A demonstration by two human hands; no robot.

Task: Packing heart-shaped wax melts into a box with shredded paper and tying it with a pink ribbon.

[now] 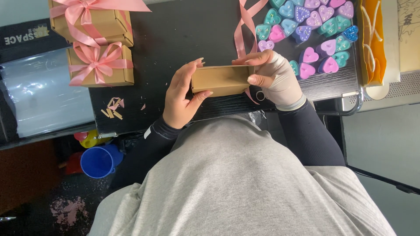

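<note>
Both hands grip one small brown cardboard box (221, 80) by its ends, just above the near edge of the black tabletop (175, 35). At one end, the left hand (181, 96) closes bare fingers around it; at the other, the right hand (275, 74), in a pale glove, pinches it. A pink ribbon (242, 35) trails from under the right hand. Heart-shaped candles (310, 26) lie just beyond it, and two ribbon-tied boxes (98, 43) sit well to the left.
</note>
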